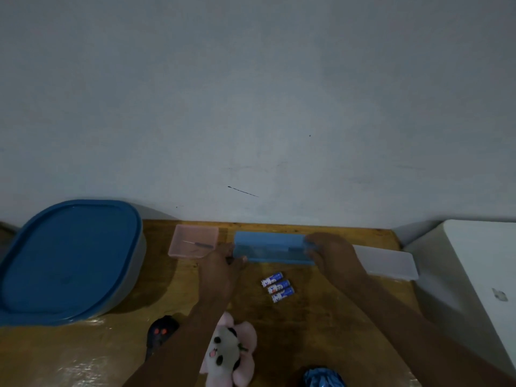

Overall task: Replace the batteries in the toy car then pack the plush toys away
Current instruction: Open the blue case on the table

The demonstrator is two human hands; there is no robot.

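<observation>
A long blue plastic box (269, 247) lies near the wall on the wooden table (69, 356). My left hand (220, 265) grips its left end and my right hand (332, 254) grips its right end. Three blue-and-white batteries (277, 287) lie side by side just in front of the box, between my arms. A pink and white plush toy (229, 353) rests near the front edge, partly under my left forearm. To its left is a dark toy car (162, 332) with orange spots. A shiny blue object (324, 377) shows at the bottom edge.
A large grey tub with a blue lid (67, 261) stands at the left. A pink tray (194, 241) holding a small screwdriver (199, 244) sits left of the box. A white lid (386, 262) lies at the right, next to a white cabinet (480, 275). The wall is close behind.
</observation>
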